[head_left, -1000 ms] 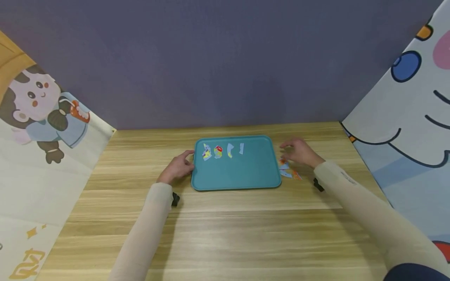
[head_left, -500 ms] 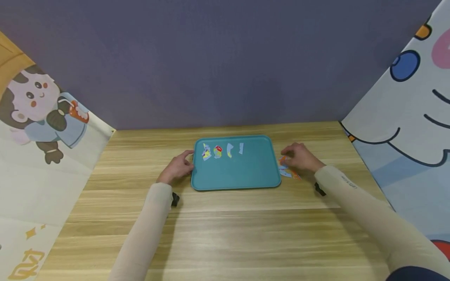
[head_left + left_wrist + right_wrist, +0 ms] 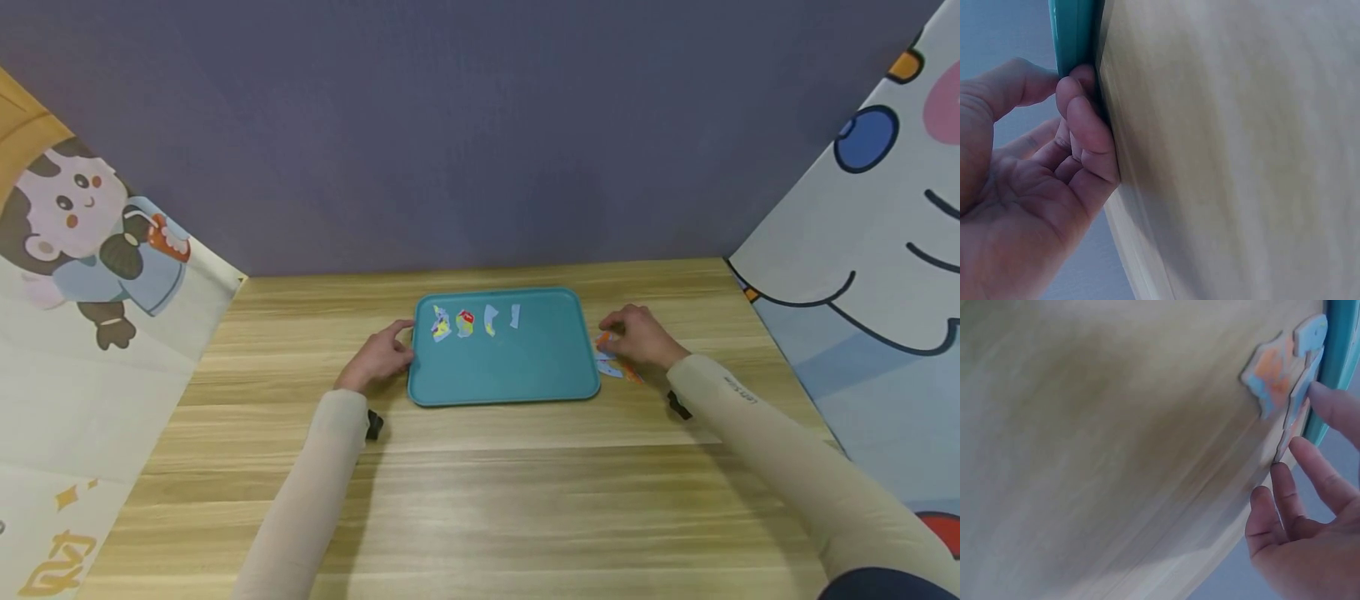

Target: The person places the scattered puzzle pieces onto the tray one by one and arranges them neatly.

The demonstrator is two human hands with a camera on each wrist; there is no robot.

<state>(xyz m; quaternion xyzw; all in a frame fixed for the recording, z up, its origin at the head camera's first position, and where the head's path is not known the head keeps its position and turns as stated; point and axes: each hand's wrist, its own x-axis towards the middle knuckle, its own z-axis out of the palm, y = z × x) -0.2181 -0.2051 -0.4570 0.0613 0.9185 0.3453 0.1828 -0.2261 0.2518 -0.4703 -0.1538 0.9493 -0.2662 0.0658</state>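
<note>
A teal tray (image 3: 517,367) lies on the wooden table, with several irregular picture puzzle pieces (image 3: 465,323) in a row along its far side. My left hand (image 3: 378,358) holds the tray's left edge; in the left wrist view the thumb is at the rim (image 3: 1072,37) and the other fingers are curled beside it. Just off the tray's right edge, my right hand (image 3: 643,335) pinches an orange and light-blue puzzle piece (image 3: 1300,394) between thumb and forefinger, close over the table. Beside it lie a blue piece (image 3: 1311,334) and an orange-and-blue piece (image 3: 1269,375).
The pale wooden tabletop (image 3: 495,508) stretches in front of the tray. A dark grey-purple wall panel (image 3: 480,150) rises behind the table. Cartoon-printed panels flank it, one on the left (image 3: 112,375) and one on the right (image 3: 825,275).
My right hand has lowered onto the pieces beside the tray, its thumb and fingers closing together at one of them. My left hand stays at the tray's left edge.
</note>
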